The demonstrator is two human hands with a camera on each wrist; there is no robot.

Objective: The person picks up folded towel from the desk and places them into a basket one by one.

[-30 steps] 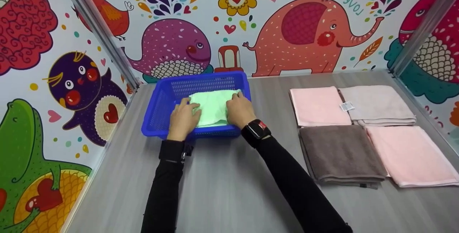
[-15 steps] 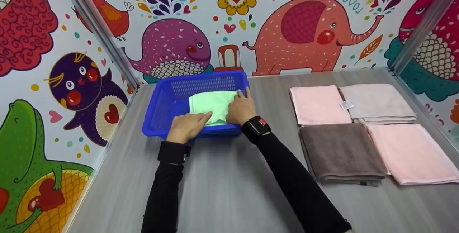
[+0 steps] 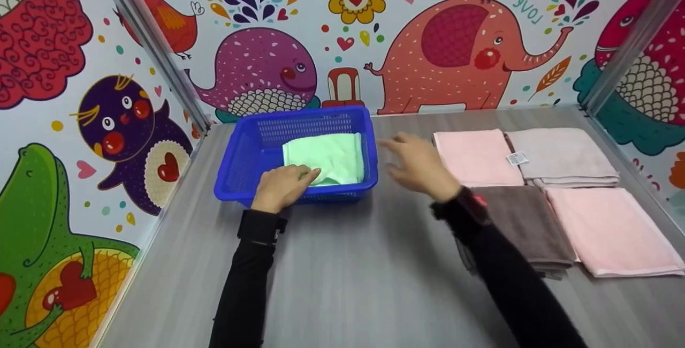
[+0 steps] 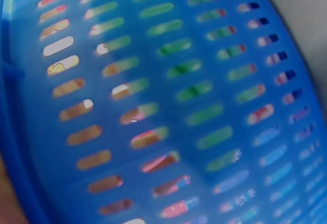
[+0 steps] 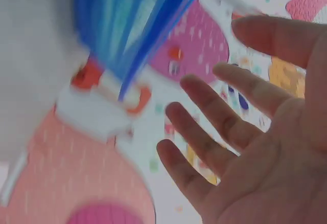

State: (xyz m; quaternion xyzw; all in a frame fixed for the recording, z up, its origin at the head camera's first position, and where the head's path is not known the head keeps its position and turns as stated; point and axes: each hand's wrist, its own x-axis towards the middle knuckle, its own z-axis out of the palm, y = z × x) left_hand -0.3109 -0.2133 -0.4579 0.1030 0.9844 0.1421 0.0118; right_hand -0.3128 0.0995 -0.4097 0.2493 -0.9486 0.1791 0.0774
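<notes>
While the left hand (image 3: 282,187) lies over the near rim of the blue basket (image 3: 307,125) — its grip cannot be told — the right hand (image 3: 420,166), fingers apart and empty, hangs just right of the basket. The green towel (image 3: 326,156) lies in the basket's right half, long axis apparently along the basket's long sides, closer to the left hand; the smaller pink towel (image 3: 479,156) lies farther right, near the right hand.

The right sleeve (image 3: 508,273) partly hides the dark towel (image 3: 530,225); the right hand (image 3: 420,165) is blurred.
</notes>
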